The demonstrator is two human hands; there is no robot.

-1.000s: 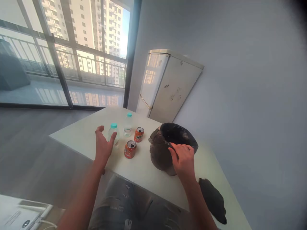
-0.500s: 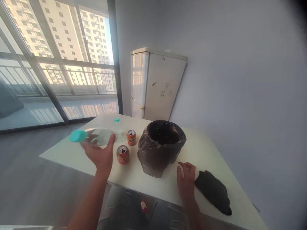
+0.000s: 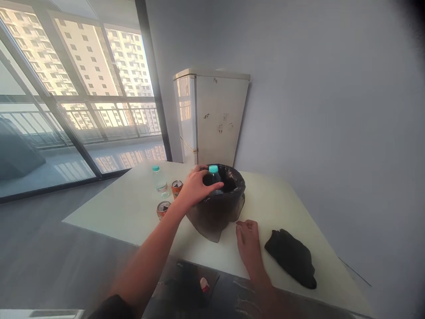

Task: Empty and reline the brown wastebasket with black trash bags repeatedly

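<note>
My left hand (image 3: 195, 186) is at the mouth of a black bag-lined bin (image 3: 229, 208), closed round a clear plastic bottle (image 3: 215, 175) with a turquoise cap. The bottle is upright in the opening, its lower part hidden by my thumb and the rim. My right hand (image 3: 249, 243) rests on the white table (image 3: 279, 204) just right of the bin, fingers loosely bent and apart, holding nothing. Left of the bin stand two orange drink cans, a nearer can (image 3: 163, 209) and a farther can (image 3: 176, 188), both partly covered by my left arm or hand.
Another capped plastic bottle (image 3: 160, 182) stands behind the cans. A folded black plastic bag (image 3: 292, 257) lies on the table to the right of my right hand. Beyond the table is a white refrigerator (image 3: 219, 115) against the wall, with glass sliding doors at the left.
My left hand has carried the plastic bottle from left of the cans rightward to the bin's mouth, turning it from lying sideways to cap up. My right hand stays beside the bin.
</note>
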